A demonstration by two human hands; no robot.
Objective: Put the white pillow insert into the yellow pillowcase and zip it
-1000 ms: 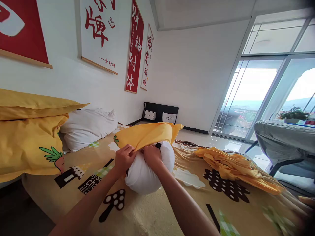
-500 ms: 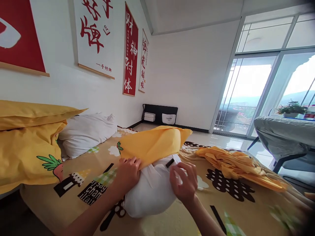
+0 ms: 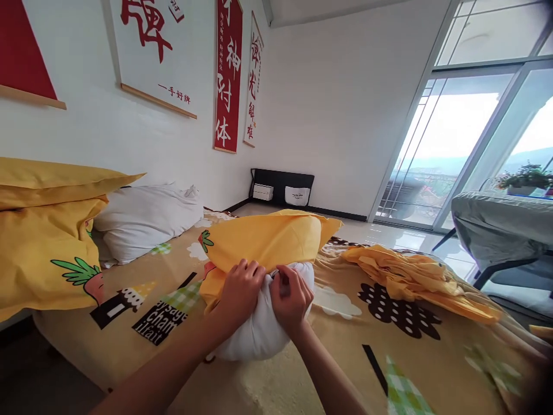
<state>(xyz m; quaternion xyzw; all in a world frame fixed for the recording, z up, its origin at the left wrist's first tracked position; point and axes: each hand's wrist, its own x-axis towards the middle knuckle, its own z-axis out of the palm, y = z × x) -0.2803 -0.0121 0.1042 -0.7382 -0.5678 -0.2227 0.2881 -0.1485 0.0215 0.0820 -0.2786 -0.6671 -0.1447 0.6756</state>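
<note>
A white pillow (image 3: 254,340) lies in front of me on the bed, its far part inside a yellow pillowcase (image 3: 276,236) with a carrot print. My left hand (image 3: 244,285) is closed on the near edge of the pillowcase, fingers bent over the fabric. Close beside it, my right hand (image 3: 291,297) has its fingers curled into the white pillow right at the case's opening. What lies under those fingertips is partly hidden. The filled end of the case stands raised, and its right corner sticks out.
A crumpled yellow cloth (image 3: 415,282) lies to the right on the patterned bed sheet (image 3: 328,369). On the left are yellow cased pillows (image 3: 38,253) and another white pillow (image 3: 147,222). Beyond the bed, a covered table (image 3: 496,222) stands near the glass doors (image 3: 449,144).
My right hand has moved left from the pillow's right side to the case opening, beside my left hand. The pillow's dark-marked tag is no longer plainly visible. The view has tipped down slightly.
</note>
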